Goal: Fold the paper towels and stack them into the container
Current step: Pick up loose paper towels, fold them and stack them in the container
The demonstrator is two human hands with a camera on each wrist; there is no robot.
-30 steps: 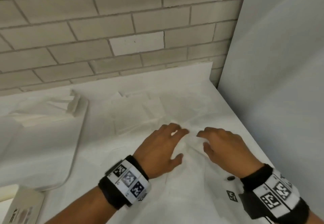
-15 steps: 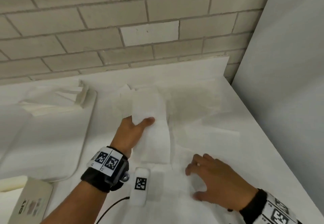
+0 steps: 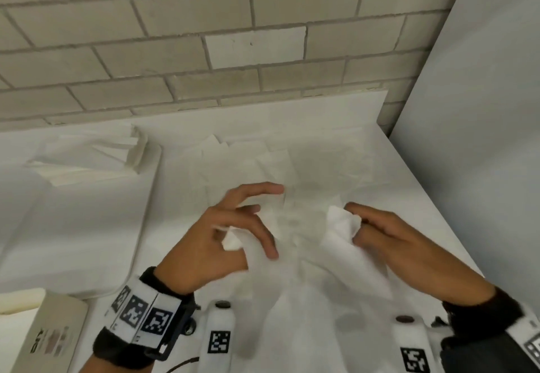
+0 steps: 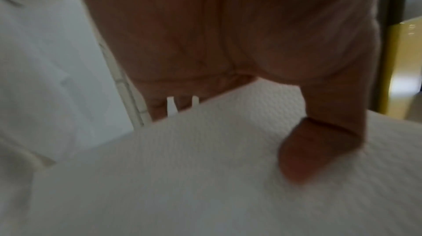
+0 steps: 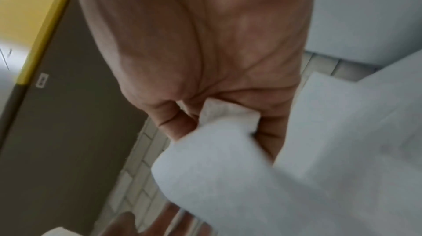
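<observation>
Both hands lift one paper towel (image 3: 306, 258) between them: the left hand (image 3: 222, 244) pinches its left corner, other fingers spread; the right hand (image 3: 388, 238) pinches its right corner. The container (image 3: 146, 197) sits left of the left hand.

Left hand (image 3: 225, 241): no longer pressing flat on the folded strip; now gripping one corner of a white embossed paper towel sheet (image 3: 304, 258). Right hand (image 3: 388, 238): now pinching the opposite corner; sheet is lifting and hanging between the two grips.
</observation>
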